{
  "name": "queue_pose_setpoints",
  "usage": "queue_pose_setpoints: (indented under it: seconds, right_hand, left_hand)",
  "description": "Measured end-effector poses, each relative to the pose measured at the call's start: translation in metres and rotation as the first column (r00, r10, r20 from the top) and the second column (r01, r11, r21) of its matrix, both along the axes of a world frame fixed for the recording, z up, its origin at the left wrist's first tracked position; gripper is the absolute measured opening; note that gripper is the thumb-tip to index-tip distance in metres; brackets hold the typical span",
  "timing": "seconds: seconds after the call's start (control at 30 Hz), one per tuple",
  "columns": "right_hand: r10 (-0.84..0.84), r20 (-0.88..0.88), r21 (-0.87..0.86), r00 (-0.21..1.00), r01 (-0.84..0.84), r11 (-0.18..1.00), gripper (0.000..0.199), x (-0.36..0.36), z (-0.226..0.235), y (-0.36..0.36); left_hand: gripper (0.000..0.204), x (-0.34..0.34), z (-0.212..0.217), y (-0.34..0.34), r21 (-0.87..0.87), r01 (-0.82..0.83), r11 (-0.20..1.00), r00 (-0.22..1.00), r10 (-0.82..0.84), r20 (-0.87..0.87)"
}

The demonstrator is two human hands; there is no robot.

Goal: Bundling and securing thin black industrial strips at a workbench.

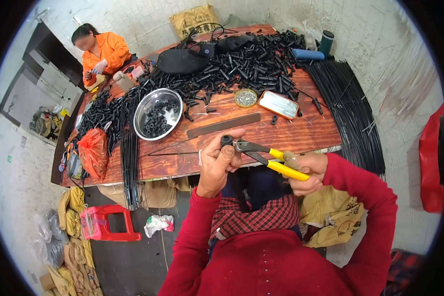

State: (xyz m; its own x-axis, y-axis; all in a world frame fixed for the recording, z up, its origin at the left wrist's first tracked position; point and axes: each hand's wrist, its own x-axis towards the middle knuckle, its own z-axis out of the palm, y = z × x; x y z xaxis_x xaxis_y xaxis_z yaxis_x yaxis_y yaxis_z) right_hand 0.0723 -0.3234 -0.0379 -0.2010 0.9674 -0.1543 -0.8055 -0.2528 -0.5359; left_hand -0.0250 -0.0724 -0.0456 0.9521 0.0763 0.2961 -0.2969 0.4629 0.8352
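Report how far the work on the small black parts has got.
Done: a steel bowl holds a batch of black pieces. In hand: the left hand holds one small black part in the yellow-handled pliers, gripped by the right hand. Left: a large pile of black tubes covers the table.

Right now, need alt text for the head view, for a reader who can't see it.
A person in red sleeves grips yellow-handled pliers in the right hand, while the left hand pinches a small black part at the plier tip. Beyond is a wooden table heaped with black tubes, with a steel bowl, and a co-worker in orange at its far end.
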Motion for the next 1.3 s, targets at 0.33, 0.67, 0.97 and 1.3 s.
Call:
queue_pose_setpoints:
  seconds: [0.33, 0.67, 0.97, 1.3]
  right_hand:
    - [-0.264, 0.902, 0.373, -0.341, 0.309, 0.875, 0.047, -0.010, 0.054, 0.008]
    - [-0.029, 0.496, -0.383, 0.868, 0.248, 0.890, 0.081, -0.008, 0.048, 0.004]
    - [-0.243, 0.700, 0.514, -0.671, 0.239, 0.824, 0.066, -0.022, 0.084, 0.015]
    - [-0.035, 0.574, -0.273, 0.818, 0.231, 0.934, 0.069, 0.000, 0.057, -0.002]
  left_hand:
    - [0.044, -0.002, -0.003, -0.001, -0.006, -0.111, 0.994, 0.994, 0.111, -0.002]
    - [0.047, -0.005, -0.004, 0.004, 0.042, 0.037, 0.998, 0.999, -0.038, 0.005]
    - [0.047, 0.001, 0.000, -0.003, -0.026, -0.074, 0.997, 0.997, 0.074, -0.011]
    - [0.049, -0.002, -0.003, 0.000, -0.056, 0.100, 0.993, 0.993, -0.097, 0.063]
